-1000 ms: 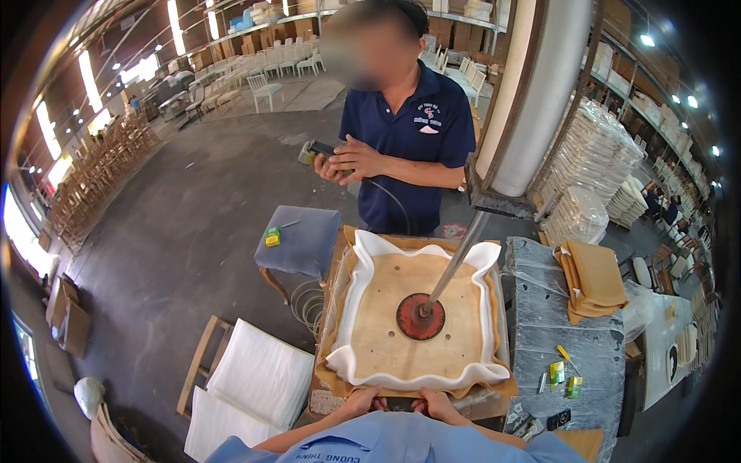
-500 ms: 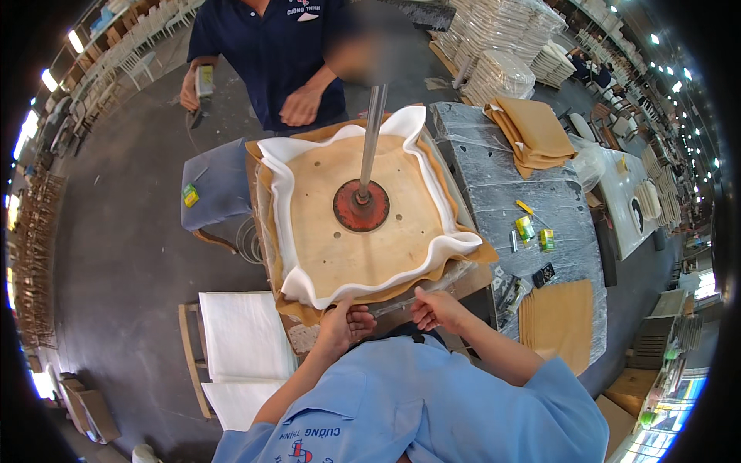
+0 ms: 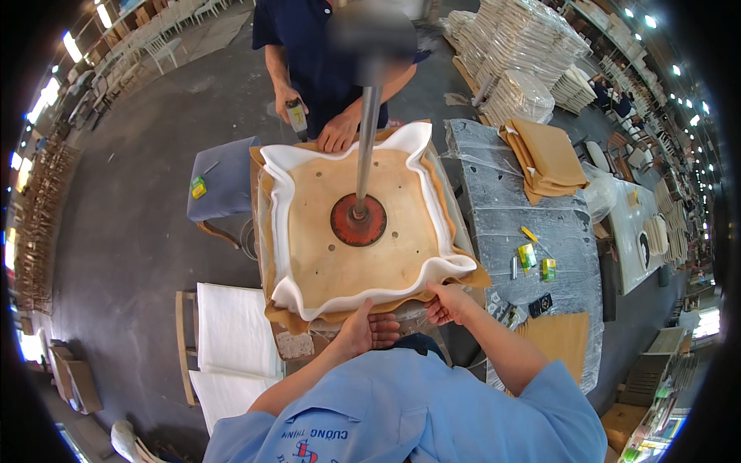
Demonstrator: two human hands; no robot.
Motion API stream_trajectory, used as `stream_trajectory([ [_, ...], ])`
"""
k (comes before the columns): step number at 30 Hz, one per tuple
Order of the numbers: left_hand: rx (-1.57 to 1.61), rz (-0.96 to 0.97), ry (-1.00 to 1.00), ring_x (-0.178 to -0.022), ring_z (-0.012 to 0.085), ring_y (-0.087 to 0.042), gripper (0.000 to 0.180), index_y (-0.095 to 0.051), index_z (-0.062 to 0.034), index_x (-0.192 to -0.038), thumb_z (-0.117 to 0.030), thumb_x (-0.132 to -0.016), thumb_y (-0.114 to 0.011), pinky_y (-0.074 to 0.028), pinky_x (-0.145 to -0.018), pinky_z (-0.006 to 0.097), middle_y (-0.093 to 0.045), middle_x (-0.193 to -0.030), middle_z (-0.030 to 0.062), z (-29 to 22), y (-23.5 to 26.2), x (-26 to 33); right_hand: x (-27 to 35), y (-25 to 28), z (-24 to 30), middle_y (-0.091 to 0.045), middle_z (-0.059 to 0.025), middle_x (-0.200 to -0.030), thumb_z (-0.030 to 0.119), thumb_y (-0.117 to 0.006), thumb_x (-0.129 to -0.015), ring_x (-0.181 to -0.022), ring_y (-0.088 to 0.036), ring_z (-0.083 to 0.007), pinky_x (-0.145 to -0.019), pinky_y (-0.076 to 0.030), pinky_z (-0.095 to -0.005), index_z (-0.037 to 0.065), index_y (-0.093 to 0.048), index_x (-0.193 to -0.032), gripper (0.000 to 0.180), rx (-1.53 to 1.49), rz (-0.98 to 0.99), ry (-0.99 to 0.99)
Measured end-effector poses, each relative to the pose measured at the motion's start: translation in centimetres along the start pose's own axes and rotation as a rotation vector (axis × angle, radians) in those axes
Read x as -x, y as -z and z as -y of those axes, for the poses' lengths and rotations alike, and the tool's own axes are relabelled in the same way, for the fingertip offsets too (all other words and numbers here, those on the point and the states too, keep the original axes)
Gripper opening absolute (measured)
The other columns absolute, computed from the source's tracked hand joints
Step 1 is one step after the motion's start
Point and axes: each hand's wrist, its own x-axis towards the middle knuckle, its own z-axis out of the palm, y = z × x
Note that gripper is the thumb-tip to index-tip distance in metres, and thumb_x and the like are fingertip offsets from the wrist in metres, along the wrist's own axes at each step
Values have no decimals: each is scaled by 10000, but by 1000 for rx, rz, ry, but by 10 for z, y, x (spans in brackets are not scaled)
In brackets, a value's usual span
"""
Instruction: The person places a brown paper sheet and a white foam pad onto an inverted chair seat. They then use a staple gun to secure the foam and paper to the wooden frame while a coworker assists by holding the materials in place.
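Note:
A square plywood panel [image 3: 370,276] lies in front of me, pressed at its middle by a round red plate [image 3: 359,220] on a metal rod. White foam [image 3: 282,224] stands up in waves around its edges, with a tan cover sheet [image 3: 472,275] outside it. My left hand [image 3: 370,328] is at the near edge, thumb up against the cover, fingers stretched out. To its right, my right hand [image 3: 450,302] pinches the cover's near edge, fingers curled. Across from me, a co-worker's hand [image 3: 340,133] rests on the far edge; the other holds a tool like a staple gun [image 3: 296,117].
A plastic-wrapped table [image 3: 532,224] at right bears folded tan sheets [image 3: 548,154], small yellow-green boxes [image 3: 526,256] and a tan stack [image 3: 559,339]. On the left are a blue upholstered stool [image 3: 220,177] and white sheets [image 3: 235,332] on a wooden frame. Wrapped stacks [image 3: 525,46] stand behind.
The co-worker has leaned in, bringing the tool and the other hand to the panel's far edge. My right hand has moved right and up onto the cover's edge; my left hand has shifted slightly right.

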Motion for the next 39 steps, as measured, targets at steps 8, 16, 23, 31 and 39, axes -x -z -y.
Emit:
stream_trajectory([
  [8, 60, -110, -194, -995, 415, -734, 647, -652, 69, -1163, -504, -1124, -353, -584, -943, 531, -750, -1025, 220, 9, 3, -4, -15, 10, 10, -655, -74, -632, 381, -551, -1019, -502, -636, -213, -465, -485, -352, 43, -662, -890, 379, -14, 53, 129],
  [16, 115, -97, -186, -1029, 401, -727, 570, -664, 10, -1236, -486, -1116, -411, -568, -996, 538, -756, -1075, 202, 7, 9, -16, -14, 18, -22, -676, -61, -700, 367, -564, -1088, -545, -641, -171, -506, -505, -304, 29, -680, -936, 388, -269, 169, 425],
  [23, -840, -49, -551, -1150, 316, -704, 318, -732, -18, -1239, -247, -1080, -579, -544, -1029, 471, -729, -1259, 196, 11, -6, 0, 25, 76, -115, -675, -23, -711, 356, -628, -1070, -614, -668, -148, -566, -531, -285, 59, -702, -917, 342, -528, -165, 451],
  [31, -1715, -125, -999, -1295, 405, -622, 342, -719, -23, -1260, -118, -931, -711, -497, -1092, 448, -649, -1387, 247, 12, -85, -11, -12, 111, -300, -661, -54, -740, 227, -693, -989, -590, -661, -197, -502, -505, -353, 45, -704, -922, 195, -891, -467, 20],
  [39, -2013, -392, -757, -1356, 486, -546, 453, -647, 28, -1340, -152, -926, -672, -424, -1157, 518, -572, -1461, 318, 31, -126, -3, -100, 242, -353, -787, -182, -1017, 292, -757, -836, -964, -769, -345, -837, -600, -462, 82, -762, -1127, 359, -238, -933, -189],
])
